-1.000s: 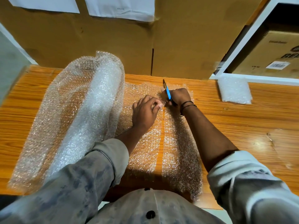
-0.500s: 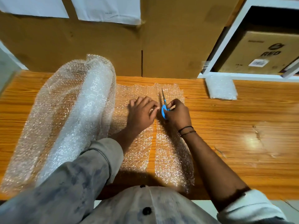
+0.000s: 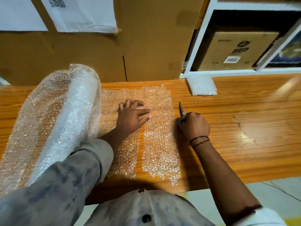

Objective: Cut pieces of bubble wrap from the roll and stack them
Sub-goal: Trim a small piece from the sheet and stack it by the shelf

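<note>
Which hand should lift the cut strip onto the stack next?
Probably left: the left hand is empty, its fingers resting on the cut strip, while the right hand grips the scissors beside it.

Your left hand (image 3: 132,115) lies flat with fingers spread on the bubble wrap sheet (image 3: 120,152) that runs out from the roll (image 3: 65,115) on your left. A gap of bare wood separates that sheet from the strip (image 3: 160,139) to its right, from the near edge up to your fingers. Your right hand (image 3: 194,126) grips the blue-handled scissors (image 3: 181,111) on the table (image 3: 244,152) just beside the strip, blades together and pointing away from you. The stack of cut pieces (image 3: 202,86) sits at the far edge, by the white shelf (image 3: 197,46).
</note>
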Tool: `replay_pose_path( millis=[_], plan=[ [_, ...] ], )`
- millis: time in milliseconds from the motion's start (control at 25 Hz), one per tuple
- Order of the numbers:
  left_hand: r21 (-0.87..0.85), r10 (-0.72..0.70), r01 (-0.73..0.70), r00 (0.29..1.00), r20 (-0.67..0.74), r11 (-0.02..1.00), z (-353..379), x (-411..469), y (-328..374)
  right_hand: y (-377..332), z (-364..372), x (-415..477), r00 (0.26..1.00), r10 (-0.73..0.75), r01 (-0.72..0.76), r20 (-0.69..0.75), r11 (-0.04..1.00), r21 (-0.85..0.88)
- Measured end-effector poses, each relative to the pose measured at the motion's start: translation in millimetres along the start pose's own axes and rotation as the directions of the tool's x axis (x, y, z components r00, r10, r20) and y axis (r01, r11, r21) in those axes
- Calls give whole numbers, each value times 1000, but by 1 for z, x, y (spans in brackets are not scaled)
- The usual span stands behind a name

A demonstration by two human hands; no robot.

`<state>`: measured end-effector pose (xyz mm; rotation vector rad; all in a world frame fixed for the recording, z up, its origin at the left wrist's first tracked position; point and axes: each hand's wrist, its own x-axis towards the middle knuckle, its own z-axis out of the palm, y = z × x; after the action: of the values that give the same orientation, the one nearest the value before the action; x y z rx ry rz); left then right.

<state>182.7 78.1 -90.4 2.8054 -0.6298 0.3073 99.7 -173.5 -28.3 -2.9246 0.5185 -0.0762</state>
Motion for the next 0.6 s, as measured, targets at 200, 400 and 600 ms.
replay_pose_path(
  millis=[200, 400, 600],
  plan=[
    [76, -71, 66, 996, 56, 995, -8, 15, 3, 6, 0, -10, 995, -95, 97, 28, 992, -83],
    [47, -186, 185, 982, 30, 982, -10, 21, 13, -16, 26, -55, 863, -498, 504, -84, 860, 83],
    [-193, -145, 131, 988, -59, 973, -11, -14, 33, -7, 57, -51, 823, -568, 568, -28, 818, 92]
  ],
)
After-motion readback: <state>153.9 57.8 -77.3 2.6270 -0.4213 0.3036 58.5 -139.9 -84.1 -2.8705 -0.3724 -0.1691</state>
